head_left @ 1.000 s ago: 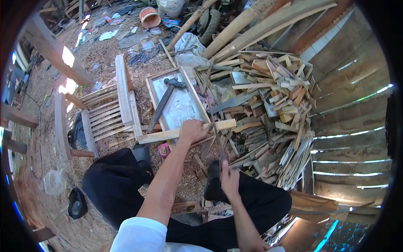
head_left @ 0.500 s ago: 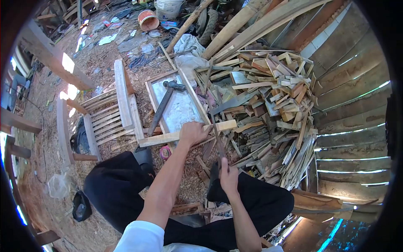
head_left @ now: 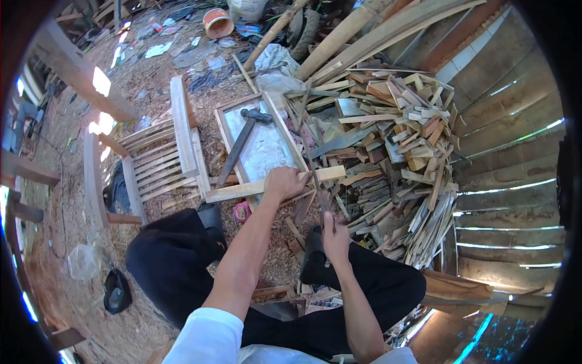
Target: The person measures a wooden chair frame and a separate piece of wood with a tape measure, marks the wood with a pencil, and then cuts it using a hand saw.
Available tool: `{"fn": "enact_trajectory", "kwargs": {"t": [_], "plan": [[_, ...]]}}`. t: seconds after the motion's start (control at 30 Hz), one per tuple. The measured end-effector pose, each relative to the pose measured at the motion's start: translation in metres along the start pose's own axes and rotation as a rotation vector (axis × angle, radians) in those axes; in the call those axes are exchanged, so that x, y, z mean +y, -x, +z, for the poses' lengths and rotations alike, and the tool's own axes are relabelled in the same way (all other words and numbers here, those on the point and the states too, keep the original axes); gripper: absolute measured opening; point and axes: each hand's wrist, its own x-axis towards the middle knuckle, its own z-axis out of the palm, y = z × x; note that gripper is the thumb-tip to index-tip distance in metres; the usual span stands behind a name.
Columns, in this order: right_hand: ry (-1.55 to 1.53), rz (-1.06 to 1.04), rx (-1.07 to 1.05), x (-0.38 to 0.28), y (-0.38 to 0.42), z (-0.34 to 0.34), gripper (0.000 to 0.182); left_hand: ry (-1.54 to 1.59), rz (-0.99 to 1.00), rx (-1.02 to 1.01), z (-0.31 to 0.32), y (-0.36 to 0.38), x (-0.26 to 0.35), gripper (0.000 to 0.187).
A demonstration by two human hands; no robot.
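My left hand (head_left: 283,184) is closed over a pale wooden strip (head_left: 242,192), pressing it down across the near end of a wooden frame (head_left: 280,115). My right hand (head_left: 335,238) grips the handle of a saw (head_left: 317,185). The saw's narrow blade, seen nearly edge-on, crosses the strip just right of my left fingers. Whether its teeth have cut into the wood cannot be made out. A hammer (head_left: 244,142) lies on the frame's white, dusty panel, its head at the far side. Below the strip, a pink tape measure (head_left: 241,212) rests on the ground.
To the right a large heap of wood offcuts (head_left: 400,121) reaches towards the slatted wall (head_left: 509,151). A slatted wooden piece (head_left: 159,161) stands on the left. A bucket (head_left: 218,24) and scattered litter lie farther back. My knees flank the work.
My right hand has moved a little forward with the saw, towards the strip. My left hand stays on the strip. The whole view has shifted slightly.
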Motion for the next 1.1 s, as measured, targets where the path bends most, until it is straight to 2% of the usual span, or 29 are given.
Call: {"fn": "enact_trajectory", "kwargs": {"t": [0.1, 0.17, 0.23, 0.37, 0.47, 0.53, 0.63, 0.7, 0.73, 0.87, 0.93, 0.97, 1.03, 1.1], "plan": [[-0.006, 0.042, -0.031, 0.017, 0.042, -0.017, 0.066, 0.032, -0.016, -0.006, 0.002, -0.003, 0.001, 0.060], [-0.031, 0.213, -0.060, 0.020, 0.063, -0.025, 0.066, 0.023, -0.028, -0.018, -0.001, -0.001, 0.002, 0.060], [-0.078, 0.278, -0.116, 0.022, 0.055, -0.018, 0.066, 0.027, -0.040, -0.032, 0.001, 0.001, 0.002, 0.060], [-0.015, -0.027, 0.073, -0.016, -0.009, 0.011, 0.067, 0.028, -0.015, 0.010, 0.001, 0.000, 0.001, 0.061], [0.040, 0.060, -0.024, -0.006, -0.026, 0.013, 0.067, 0.027, -0.036, -0.038, -0.004, -0.001, 0.003, 0.062], [-0.017, 0.053, -0.014, 0.004, 0.000, 0.004, 0.066, 0.030, -0.028, -0.046, -0.007, 0.000, 0.004, 0.061], [0.056, 0.012, -0.036, 0.029, 0.050, -0.014, 0.065, 0.044, -0.038, -0.048, -0.009, -0.002, 0.005, 0.061], [-0.051, 0.228, -0.051, 0.025, 0.068, -0.021, 0.064, 0.038, -0.056, -0.054, -0.006, 0.000, 0.001, 0.060], [-0.009, 0.127, -0.007, 0.026, 0.059, -0.012, 0.064, 0.037, -0.048, -0.053, -0.004, -0.001, 0.001, 0.060], [0.050, 0.000, 0.025, 0.000, -0.015, 0.017, 0.064, 0.032, -0.041, -0.023, -0.007, -0.004, 0.002, 0.057], [0.016, 0.017, 0.002, 0.004, -0.021, 0.016, 0.064, 0.054, -0.076, -0.030, -0.008, -0.007, 0.001, 0.057], [-0.017, 0.049, -0.022, 0.007, -0.019, 0.014, 0.064, 0.018, -0.031, -0.031, -0.004, -0.006, 0.001, 0.057], [-0.006, -0.090, 0.048, 0.015, 0.008, 0.006, 0.061, -0.020, 0.004, -0.027, -0.002, -0.004, -0.001, 0.056], [-0.101, 0.137, -0.081, 0.025, 0.051, -0.015, 0.057, -0.018, -0.018, -0.064, -0.001, -0.005, -0.001, 0.057]]}}
